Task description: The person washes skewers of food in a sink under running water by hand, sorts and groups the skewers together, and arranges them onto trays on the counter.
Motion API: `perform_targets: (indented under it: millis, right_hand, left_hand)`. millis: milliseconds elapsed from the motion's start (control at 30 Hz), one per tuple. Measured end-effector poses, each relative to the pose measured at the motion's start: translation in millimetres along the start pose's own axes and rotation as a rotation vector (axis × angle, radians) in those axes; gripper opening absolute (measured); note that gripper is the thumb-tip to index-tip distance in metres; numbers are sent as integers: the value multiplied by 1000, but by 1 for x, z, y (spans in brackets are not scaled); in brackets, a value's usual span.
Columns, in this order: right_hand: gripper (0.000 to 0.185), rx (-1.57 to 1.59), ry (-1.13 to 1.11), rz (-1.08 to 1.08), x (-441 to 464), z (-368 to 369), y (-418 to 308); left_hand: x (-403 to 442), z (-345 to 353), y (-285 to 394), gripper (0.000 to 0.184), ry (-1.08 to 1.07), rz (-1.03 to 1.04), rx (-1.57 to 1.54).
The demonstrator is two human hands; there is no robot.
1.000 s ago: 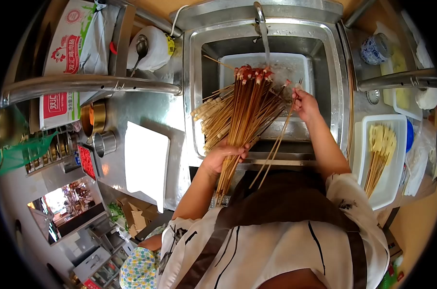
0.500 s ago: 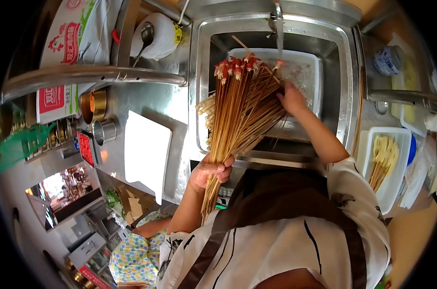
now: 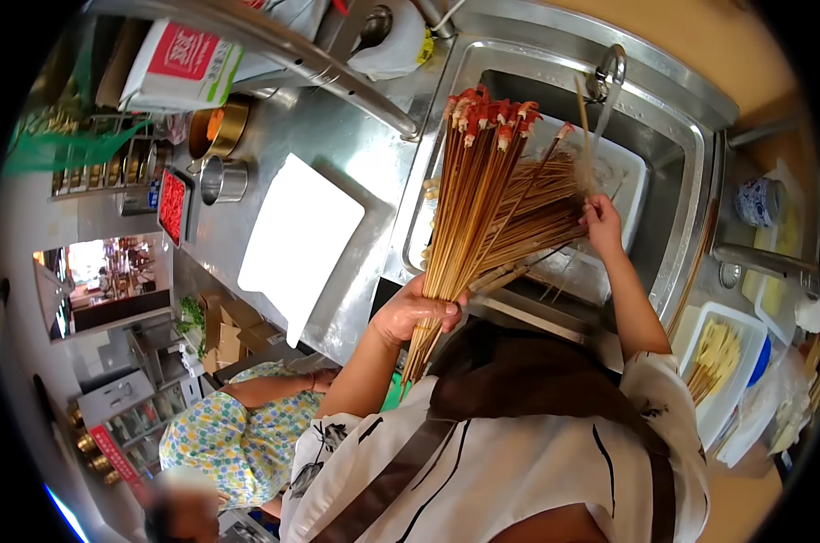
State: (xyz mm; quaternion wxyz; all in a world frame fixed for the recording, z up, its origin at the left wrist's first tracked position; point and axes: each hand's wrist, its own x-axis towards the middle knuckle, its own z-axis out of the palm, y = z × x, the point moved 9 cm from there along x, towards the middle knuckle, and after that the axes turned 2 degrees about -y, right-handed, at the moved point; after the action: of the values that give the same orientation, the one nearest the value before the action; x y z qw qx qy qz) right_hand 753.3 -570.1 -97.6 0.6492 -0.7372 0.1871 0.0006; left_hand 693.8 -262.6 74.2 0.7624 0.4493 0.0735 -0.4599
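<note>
My left hand (image 3: pixel 421 311) is wrapped round the lower ends of a thick bundle of bamboo skewers (image 3: pixel 469 208), whose tops carry red and white pieces. Over the sink (image 3: pixel 690 181), my right hand (image 3: pixel 601 223) has its fingers closed beside other skewers; a stick rises just above it, but whether the fingers hold it is too small to tell. More skewers (image 3: pixel 541 195) lie slanted across a white tub (image 3: pixel 640 172) in the sink, partly behind the bundle. The faucet (image 3: pixel 616 68) stands above the tub.
On the left counter are a white board (image 3: pixel 301 240), a metal cup (image 3: pixel 223 179) and a tray of red food (image 3: pixel 173 206). At right stands a white container (image 3: pixel 744 348) with pale skewered food. Another person (image 3: pixel 238 434) in a patterned garment is at lower left.
The view has turned, so the sink appears tilted and further right. The bundle in my left hand has shifted right in view. More of the other person shows.
</note>
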Motion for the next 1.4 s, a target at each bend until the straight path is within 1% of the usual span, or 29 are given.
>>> perform_targets:
  millis: [67, 100, 167, 233, 267, 300, 367, 400, 433, 500, 533, 633, 667, 767, 833, 867, 933, 1000, 1033, 1067, 1100, 1133, 1167, 1200, 1233, 1300, 1333, 1367, 1400]
  right_hand:
    - [9, 56, 23, 51, -13, -7, 20]
    - [9, 54, 12, 43, -17, -4, 16]
    - [14, 111, 56, -94, -27, -5, -1]
    - [16, 116, 74, -135, -38, 2, -27]
    - [15, 45, 46, -257, -50, 11, -53]
    - [14, -29, 25, -375, -66, 20, -81]
    - [15, -289, 19, -564, -89, 39, -126]
    - [18, -315, 0, -644, -95, 47, -140]
    - [20, -340, -24, -722, -100, 52, -150]
    - [21, -370, -2, -738, -98, 51, -157]
    - [22, -384, 0, -758, -98, 50, -160]
    - [25, -430, 28, -750, -93, 43, -160]
    - [25, -433, 42, -750, -92, 39, -158]
    - [29, -523, 71, -775, -85, 21, -156]
    - [34, -516, 73, -716, -78, 4, -156]
    - [34, -473, 194, -652, -60, -21, -138]
    - [34, -532, 332, -468, -19, -66, -135]
    - [33, -787, 375, -600, 16, -77, -155]
    - [33, -783, 379, -610, 35, -80, -161]
    - [37, -895, 349, -665, 52, -72, -169]
    - [41, -1007, 317, -716, 69, -64, -175]
    - [41, -1006, 315, -718, 85, -62, -180]
    - [44, -1125, 228, -713, 102, -49, -178]
    - [46, -1242, 136, -706, 115, -37, -175]
    - [46, -1241, 127, -702, 122, -32, -177]
    - [45, -1374, 20, -740, 133, -10, -175]
    - [40, -1435, -23, -683, 140, -6, -175]
    - [40, -1432, -29, -684, 146, -6, -172]
    - [38, -1294, -72, -659, 152, -10, -168]
  left_hand:
    - [-6, 1, -8, 36, -98, -50, -102]
    - [-10, -2, -8, 36, -92, -37, -103]
    - [-16, -5, -10, 36, -86, -49, -134]
    - [-15, -6, -12, 40, -111, -30, -189]
    - [-16, -3, -15, 44, -135, -26, -248]
    - [-15, -1, -19, 44, -148, -48, -246]
    - [-4, 3, -21, 47, -148, -33, -278]
    - [2, 3, -24, 52, -132, -28, -279]
    - [7, 8, -26, 52, -153, -41, -275]
    - [18, 12, -26, 58, -125, -27, -86]
    - [23, 18, -25, 58, -137, -33, -79]
    - [46, 39, -30, 37, -99, -158, 81]
    - [56, 41, -37, 33, -106, -225, 52]
    - [78, 38, -49, 32, -97, -228, 73]
    - [81, 42, -52, 30, -140, -237, 21]
    - [81, 44, -53, 28, -167, -247, 9]
    - [78, 49, -54, 26, -181, -283, -25]
    - [81, 43, -66, 28, -207, -294, -46]
    - [84, 45, -69, 30, -233, -304, -62]
    - [86, 44, -71, 35, -204, -299, -58]
    - [88, 47, -70, 35, -202, -293, -55]
    - [90, 52, -72, 28, -214, -298, -63]
    - [92, 56, -76, 20, -224, -307, -75]
    - [95, 56, -81, 23, -238, -318, -95]
    - [98, 58, -82, 23, -233, -323, -102]
    - [105, 62, -83, 25, -209, -321, -137]
    - [112, 60, -86, 25, -204, -322, -140]
    - [118, 57, -91, 28, -226, -345, -136]
    - [121, 58, -94, 31, -249, -371, -132]
